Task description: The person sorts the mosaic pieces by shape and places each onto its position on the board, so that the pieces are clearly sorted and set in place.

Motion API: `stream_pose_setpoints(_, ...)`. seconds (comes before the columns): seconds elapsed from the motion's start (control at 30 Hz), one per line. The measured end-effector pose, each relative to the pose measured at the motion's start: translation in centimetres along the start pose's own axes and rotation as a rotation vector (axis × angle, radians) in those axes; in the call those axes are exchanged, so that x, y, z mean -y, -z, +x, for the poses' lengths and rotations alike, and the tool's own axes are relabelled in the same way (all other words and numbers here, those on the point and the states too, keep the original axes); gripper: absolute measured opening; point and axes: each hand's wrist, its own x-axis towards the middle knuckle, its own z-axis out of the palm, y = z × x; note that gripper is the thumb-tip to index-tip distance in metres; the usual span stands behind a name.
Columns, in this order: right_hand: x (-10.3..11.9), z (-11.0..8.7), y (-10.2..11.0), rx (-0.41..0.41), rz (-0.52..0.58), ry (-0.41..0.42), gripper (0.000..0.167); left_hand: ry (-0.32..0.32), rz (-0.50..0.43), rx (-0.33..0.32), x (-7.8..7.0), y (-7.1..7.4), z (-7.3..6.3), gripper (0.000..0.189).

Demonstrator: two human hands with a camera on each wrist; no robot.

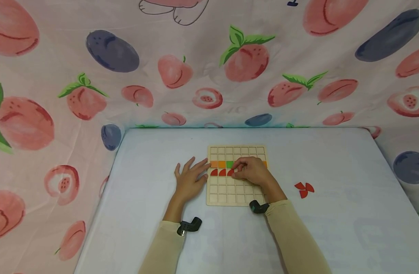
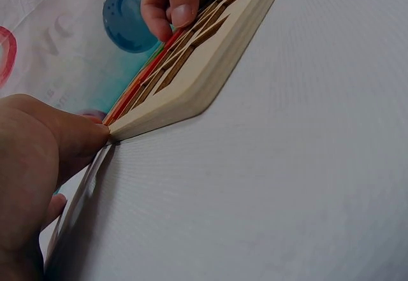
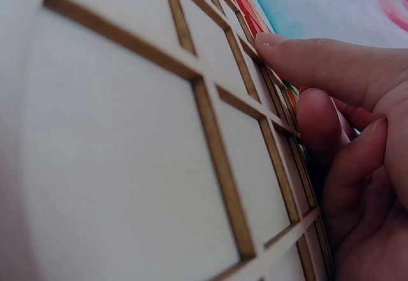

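A square wooden grid board [image 1: 236,192] lies on the white table. One row holds square tiles, among them an orange tile [image 1: 222,164] and a green tile [image 1: 230,164]. Below these, red quarter-circle tiles [image 1: 222,172] sit in the leftmost cells. My right hand [image 1: 252,170] is over the board, thumb and index finger at the third red quarter-circle tile [image 1: 230,172], other fingers curled and hiding part of the coloured row. With fingers spread, my left hand [image 1: 190,182] touches the board's left edge; the left wrist view shows its thumb [image 2: 89,134] against the corner.
Three loose red quarter-circle tiles [image 1: 303,190] lie on the table [image 1: 349,228], right of the board. A fruit-print cloth [image 1: 202,68] rises behind the table's far edge. Black cameras [image 1: 258,207] are worn on both wrists.
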Motion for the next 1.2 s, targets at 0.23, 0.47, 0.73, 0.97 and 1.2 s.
stream_pose_setpoints(0.23,0.1,-0.1,0.0,-0.006,-0.014,-0.015,0.021,0.001,0.001,-0.003,0.0,-0.1,0.0,0.043)
stream_pose_setpoints(0.47,-0.1,-0.2,0.3,0.006,0.037,-0.028,0.024,-0.003,0.006,-0.007,-0.1,0.0,0.0,0.043)
stream_pose_setpoints(0.73,-0.9,-1.3,1.6,0.009,0.107,-0.031,0.021,0.007,0.011,0.007,-0.2,0.1,-0.1,0.043)
stream_pose_setpoints(0.97,-2.1,-2.6,3.8,-0.019,0.052,-0.053,0.021,0.005,0.011,0.013,-0.2,0.1,-0.1,0.043)
stream_pose_setpoints(1.2,-3.1,-4.4,6.9,-0.040,-0.018,-0.108,0.024,0.008,0.005,0.009,-0.2,0.2,0.0,0.043)
